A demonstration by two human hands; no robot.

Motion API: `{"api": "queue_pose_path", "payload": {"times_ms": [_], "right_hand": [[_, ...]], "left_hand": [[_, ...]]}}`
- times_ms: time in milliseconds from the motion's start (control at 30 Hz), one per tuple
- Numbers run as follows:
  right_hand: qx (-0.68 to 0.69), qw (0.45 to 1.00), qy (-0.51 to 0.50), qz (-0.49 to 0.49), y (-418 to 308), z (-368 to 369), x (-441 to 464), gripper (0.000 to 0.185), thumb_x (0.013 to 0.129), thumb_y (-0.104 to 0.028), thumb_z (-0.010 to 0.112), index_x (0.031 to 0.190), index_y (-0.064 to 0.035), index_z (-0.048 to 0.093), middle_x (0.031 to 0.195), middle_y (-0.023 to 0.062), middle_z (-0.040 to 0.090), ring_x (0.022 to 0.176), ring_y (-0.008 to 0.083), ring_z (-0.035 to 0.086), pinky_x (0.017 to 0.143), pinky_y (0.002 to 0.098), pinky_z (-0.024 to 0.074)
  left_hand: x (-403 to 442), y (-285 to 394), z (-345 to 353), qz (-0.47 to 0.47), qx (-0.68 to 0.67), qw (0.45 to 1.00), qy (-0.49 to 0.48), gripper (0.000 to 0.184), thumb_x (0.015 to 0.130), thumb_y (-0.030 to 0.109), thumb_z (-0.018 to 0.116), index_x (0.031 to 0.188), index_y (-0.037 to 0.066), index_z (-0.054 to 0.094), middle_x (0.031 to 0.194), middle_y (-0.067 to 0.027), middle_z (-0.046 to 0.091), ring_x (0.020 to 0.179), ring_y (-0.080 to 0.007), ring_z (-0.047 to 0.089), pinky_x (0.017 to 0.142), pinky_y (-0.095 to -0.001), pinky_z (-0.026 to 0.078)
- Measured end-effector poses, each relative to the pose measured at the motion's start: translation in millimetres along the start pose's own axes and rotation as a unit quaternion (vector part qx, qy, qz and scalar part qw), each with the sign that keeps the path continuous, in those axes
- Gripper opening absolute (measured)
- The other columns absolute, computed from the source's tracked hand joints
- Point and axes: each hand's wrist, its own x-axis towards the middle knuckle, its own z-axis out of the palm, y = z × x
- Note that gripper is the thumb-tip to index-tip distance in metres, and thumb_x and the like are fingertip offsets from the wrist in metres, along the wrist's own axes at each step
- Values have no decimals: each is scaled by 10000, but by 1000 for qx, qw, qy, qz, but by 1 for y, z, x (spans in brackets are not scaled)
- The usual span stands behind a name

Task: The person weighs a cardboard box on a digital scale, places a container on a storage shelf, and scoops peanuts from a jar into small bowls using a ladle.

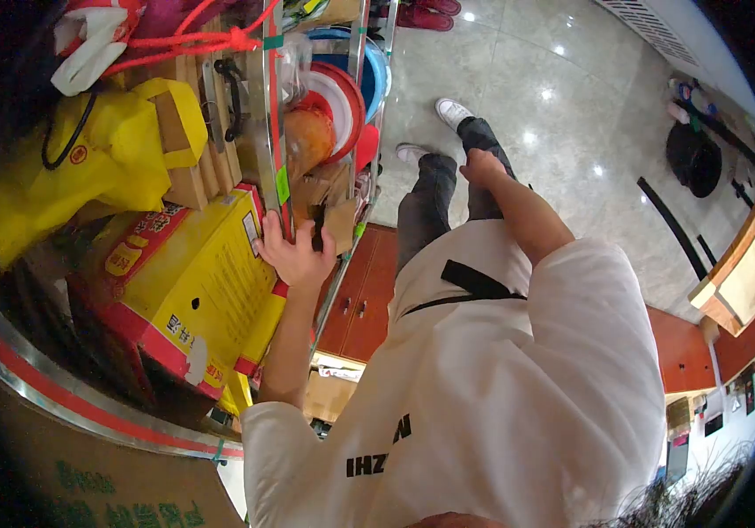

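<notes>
Left hand [294, 257] splayed wide where metal post [270, 114] meets yellow box [206, 290], nothing visibly clasped; steadying there, I'd guess. Yellow box sits in rack [135, 430], right beside it. Right hand [483, 167] by trouser leg [476, 134], perhaps resting; can't tell its grip.

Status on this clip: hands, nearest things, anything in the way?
Left hand at metal shelf post, grip unclear. Right hand over dark trousers, nothing seen in it. Yellow-and-red box beside left hand; post and box crowd it.
</notes>
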Motion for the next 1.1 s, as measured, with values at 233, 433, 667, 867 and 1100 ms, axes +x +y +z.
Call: {"api": "queue_pose_path", "payload": {"times_ms": [233,433,667,867,1100], "right_hand": [[-146,960,-137,-193,-30,22,-10,505,827,-416,687,1153,-30,673,1157,228,681,1101,375,652,945,467,522],[258,872,79,-408,-175,15,-9,742,767,-380,775,1367,-42,497,1188,207,650,1135,359,626,982,433,497],[80,896,148,-410,-346,37,19,833,747,-467,691,1442,-81,442,1550,244,311,1429,527,202,1143,633,219],[-26,872,188,-452,-353,69,8,1215,644,-305,798,1606,-186,66,1640,209,68,1481,535,-10,1135,720,199],[-91,905,58,-411,-346,52,-43,1160,607,-272,866,1579,-159,242,1647,151,49,1489,482,-136,1122,747,235]], "left_hand": [[2,2,0,3,16,1000,12,273,787,330,728,990,165,651,1484,-224,395,1370,-437,384,1048,-684,295],[0,0,-1,0,1,1000,7,289,800,333,716,1018,158,644,1485,-238,393,1382,-427,362,1069,-672,269],[-1,-3,5,3,8,999,34,294,802,353,698,1022,166,641,1478,-228,416,1350,-424,414,1058,-664,292],[0,1,2,-9,-1,1000,22,312,801,344,708,1020,139,624,1482,-241,390,1364,-424,385,1064,-663,274],[2,1,0,-2,-20,1000,10,359,793,345,717,1061,129,618,1492,-266,363,1376,-439,352,1060,-683,257]]}}
